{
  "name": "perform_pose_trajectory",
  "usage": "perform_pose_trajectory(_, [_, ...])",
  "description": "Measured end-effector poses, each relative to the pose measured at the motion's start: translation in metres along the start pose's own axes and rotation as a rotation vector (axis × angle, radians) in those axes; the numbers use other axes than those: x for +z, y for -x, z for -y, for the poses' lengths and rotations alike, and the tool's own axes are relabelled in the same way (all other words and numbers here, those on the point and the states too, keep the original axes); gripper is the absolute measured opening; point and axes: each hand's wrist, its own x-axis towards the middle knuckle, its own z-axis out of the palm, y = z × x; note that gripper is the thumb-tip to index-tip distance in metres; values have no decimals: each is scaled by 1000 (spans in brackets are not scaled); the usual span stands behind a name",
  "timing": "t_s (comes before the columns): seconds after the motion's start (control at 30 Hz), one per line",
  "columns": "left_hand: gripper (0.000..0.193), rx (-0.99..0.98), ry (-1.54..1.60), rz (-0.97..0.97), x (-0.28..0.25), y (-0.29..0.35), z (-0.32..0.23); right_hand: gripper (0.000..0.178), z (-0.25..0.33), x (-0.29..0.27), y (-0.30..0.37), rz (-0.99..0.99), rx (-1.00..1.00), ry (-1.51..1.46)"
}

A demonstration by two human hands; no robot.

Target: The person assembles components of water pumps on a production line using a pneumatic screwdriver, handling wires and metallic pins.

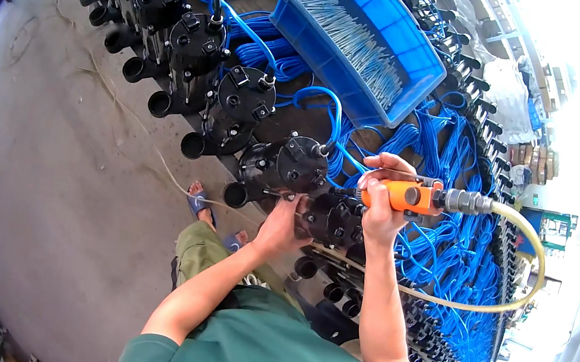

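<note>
- A grey concrete floor (61, 203) lies on the left; a long bench runs up the middle, full of black valves and blue tubes (450, 240); bright daylight fills the right side
- A blue bin (400, 38) sits on the tubes near the top; thin silver pins (361, 42) lie inside it
- The black valves stand in a row along the bench edge, one after the other, going up and away
- The right hand (381, 205) is wrapped tight around an orange air tool (404, 196); a yellow hose (532, 262) curls out from the tool's back end; the tool tip points left at the nearest black valve (290, 169)
- The left hand (283, 222) rests on the lower edge of that valve, fingers curled on it; I cannot tell if it pinches something small
- The person wears a green shirt; two feet in sandals show on the floor below
</note>
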Motion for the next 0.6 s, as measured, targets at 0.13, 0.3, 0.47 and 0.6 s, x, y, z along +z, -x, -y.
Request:
perform_pose_trajectory(0.13, [116,-35,-79,16,0,4,7,43,28,13,24,60,-41,-148])
perform_pose_trajectory(0.3, [109,-32,-120,-44,13,6,21,23,20,16,59,113,62,-100])
perform_pose_trajectory(0.47, [58,-45,124,-107,10,-26,-65,33,23,11,49,50,33,-225])
perform_pose_trajectory(0.6, [93,9,-114,-119,12,-20,-54,34,53,-16,50,-94,-56,-348])
